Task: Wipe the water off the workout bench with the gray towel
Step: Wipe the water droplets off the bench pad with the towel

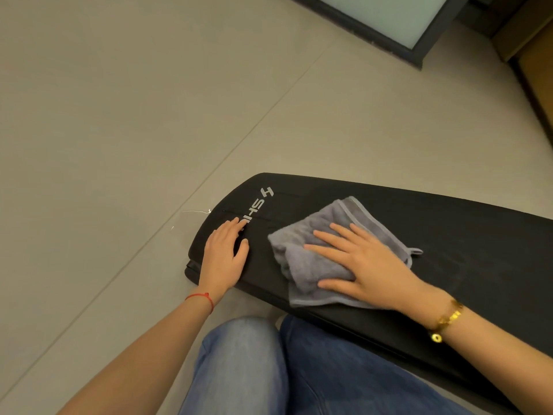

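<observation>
The black padded workout bench (449,235) runs from the centre of the view to the right edge, with white lettering near its rounded left end. A crumpled gray towel (311,235) lies on the pad. My right hand (362,262) presses flat on the towel, fingers spread and pointing left. My left hand (224,256) rests flat on the bench's left end, beside the lettering and apart from the towel, holding nothing. No water drops are clear on the dark pad.
Pale tiled floor (119,115) spreads to the left and behind the bench. A dark-framed glass panel (389,22) stands at the top right, with a wooden surface (535,70) beside it. My knees in blue jeans (284,369) are against the bench's near side.
</observation>
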Demonstrator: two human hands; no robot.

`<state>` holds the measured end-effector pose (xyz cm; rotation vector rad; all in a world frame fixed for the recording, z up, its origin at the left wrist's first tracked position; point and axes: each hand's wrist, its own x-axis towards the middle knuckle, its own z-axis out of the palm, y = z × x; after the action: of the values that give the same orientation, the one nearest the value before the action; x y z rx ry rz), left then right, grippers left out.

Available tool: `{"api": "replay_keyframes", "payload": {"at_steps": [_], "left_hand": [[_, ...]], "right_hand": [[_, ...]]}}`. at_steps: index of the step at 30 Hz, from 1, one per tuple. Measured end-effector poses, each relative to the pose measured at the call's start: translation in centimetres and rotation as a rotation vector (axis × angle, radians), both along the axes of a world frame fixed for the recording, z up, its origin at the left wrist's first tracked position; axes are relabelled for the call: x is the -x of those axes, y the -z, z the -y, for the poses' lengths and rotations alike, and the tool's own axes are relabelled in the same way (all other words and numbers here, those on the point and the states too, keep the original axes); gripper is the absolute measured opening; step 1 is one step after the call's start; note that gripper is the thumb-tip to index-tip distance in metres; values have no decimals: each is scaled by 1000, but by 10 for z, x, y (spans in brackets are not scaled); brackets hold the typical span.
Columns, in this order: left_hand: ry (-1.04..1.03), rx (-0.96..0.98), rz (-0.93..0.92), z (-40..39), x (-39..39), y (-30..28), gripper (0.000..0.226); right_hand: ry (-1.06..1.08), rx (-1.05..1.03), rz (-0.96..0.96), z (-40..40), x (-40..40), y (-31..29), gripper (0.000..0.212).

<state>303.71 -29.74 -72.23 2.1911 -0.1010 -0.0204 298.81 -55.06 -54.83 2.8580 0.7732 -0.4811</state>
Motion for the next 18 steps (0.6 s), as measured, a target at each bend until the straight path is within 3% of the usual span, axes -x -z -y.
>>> {"api": "replay_keyframes", "payload": {"at_steps": [5,8,12,15,18], "left_hand": [[-1,-24,-15,0,0,1,44],[-4,-11,-11,0,0,1,45],[3,0,-5,-1,-1,1,46],[17,-16,-10,-2,-2,2,48],[19,-24,-14,-2,-2,3,49]], "right_hand": [[239,35,160,34,-65,-8,89],[318,161,154,20,-99,13,78],[126,128,87,-14,-71,25,98],[-29,15,20,-21,-25,17,76],[-90,-13,-22,-5,-16,8,70]]}}
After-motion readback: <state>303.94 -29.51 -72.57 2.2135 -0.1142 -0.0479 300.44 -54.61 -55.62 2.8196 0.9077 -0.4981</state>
